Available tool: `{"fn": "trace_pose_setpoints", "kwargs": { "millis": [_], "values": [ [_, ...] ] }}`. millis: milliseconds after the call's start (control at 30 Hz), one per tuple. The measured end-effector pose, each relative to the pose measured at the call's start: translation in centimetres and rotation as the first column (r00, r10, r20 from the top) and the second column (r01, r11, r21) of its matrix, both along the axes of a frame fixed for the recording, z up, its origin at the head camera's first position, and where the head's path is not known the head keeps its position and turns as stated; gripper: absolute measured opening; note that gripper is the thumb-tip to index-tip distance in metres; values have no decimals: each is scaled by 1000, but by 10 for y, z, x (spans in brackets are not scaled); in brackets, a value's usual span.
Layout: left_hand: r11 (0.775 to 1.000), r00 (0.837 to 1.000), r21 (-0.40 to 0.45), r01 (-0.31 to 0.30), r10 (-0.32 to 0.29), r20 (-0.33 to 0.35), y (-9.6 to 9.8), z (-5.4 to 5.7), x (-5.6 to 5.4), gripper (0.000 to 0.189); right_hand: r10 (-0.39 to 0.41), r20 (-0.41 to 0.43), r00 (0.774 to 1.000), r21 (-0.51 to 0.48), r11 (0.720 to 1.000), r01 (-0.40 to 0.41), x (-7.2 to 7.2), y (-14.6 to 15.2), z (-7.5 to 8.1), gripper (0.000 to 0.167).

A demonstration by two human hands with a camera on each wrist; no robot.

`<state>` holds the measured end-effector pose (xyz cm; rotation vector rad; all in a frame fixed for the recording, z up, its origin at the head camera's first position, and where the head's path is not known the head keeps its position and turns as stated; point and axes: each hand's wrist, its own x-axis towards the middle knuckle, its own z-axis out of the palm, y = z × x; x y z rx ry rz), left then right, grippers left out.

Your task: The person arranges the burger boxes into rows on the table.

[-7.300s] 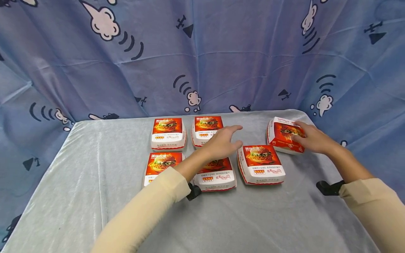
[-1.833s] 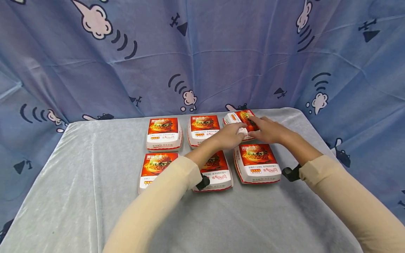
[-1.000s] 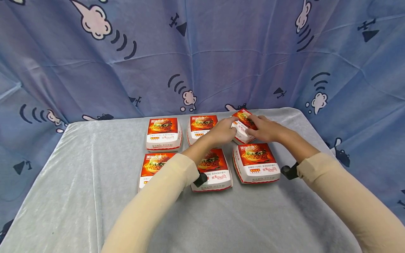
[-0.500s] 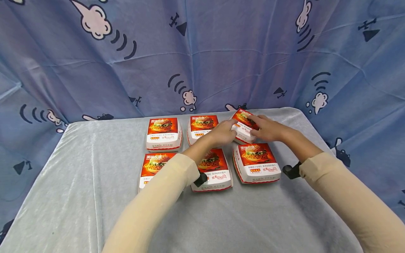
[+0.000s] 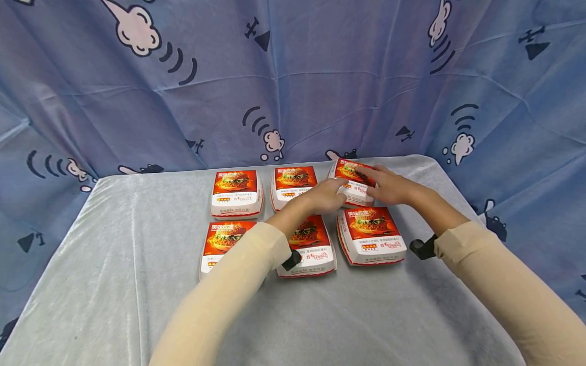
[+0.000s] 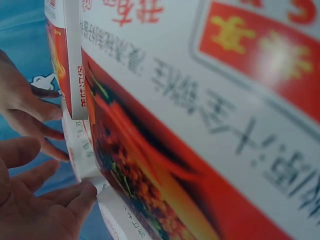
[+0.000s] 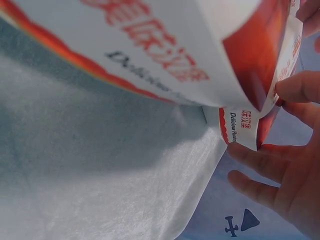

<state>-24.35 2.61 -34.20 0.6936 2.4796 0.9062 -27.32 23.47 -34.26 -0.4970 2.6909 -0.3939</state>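
Note:
At the back right of the group lies a burger box [image 5: 354, 190], red and white with a burger picture on its lid. My right hand [image 5: 393, 187] holds its right side, fingers over the lid and thumb low near the front. The right wrist view shows that hand's fingertips [image 7: 237, 150] against the box's end. At the front left corner of the same box, my left hand [image 5: 327, 196] touches it with fingers extended. In the left wrist view, the left hand [image 6: 42, 200] has thumb and fingers apart. Just in front sits another burger box [image 5: 372, 236].
More burger boxes form two rows: one at back left [image 5: 235, 193], one at back middle [image 5: 293, 183], one at front left [image 5: 224, 244] and one at front middle [image 5: 313, 254], partly under my left arm. A grey cloth [image 5: 343, 315] covers the table; a blue patterned curtain [image 5: 320, 76] hangs behind.
The back-right box came left from the table's right side in my right hand. It has since turned between both hands, and its lettering now faces nearer me, roughly in line with the others.

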Motion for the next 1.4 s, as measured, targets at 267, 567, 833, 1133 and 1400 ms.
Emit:
{"fn": "trace_pose_setpoints", "kwargs": {
  "millis": [267,567,833,1133,1400],
  "values": [
    [1000,1000,-8,15,-15,-23,2,-1,1,51,-34,53,998,-132,990,41,-1,2,-2,69],
    [1000,998,0,31,-31,-49,5,1,6,49,-28,96,995,-203,978,48,-2,5,-1,67],
    [1000,997,7,22,-21,-72,8,1,10,48,-24,80,997,-184,982,38,-4,6,-2,63],
    [999,997,2,37,-37,-68,10,0,9,49,-31,108,994,-172,984,50,-5,6,-2,64],
    [998,997,-3,58,-58,-54,10,-3,9,49,-27,100,995,-157,987,42,-3,5,0,63]
  ]
}}
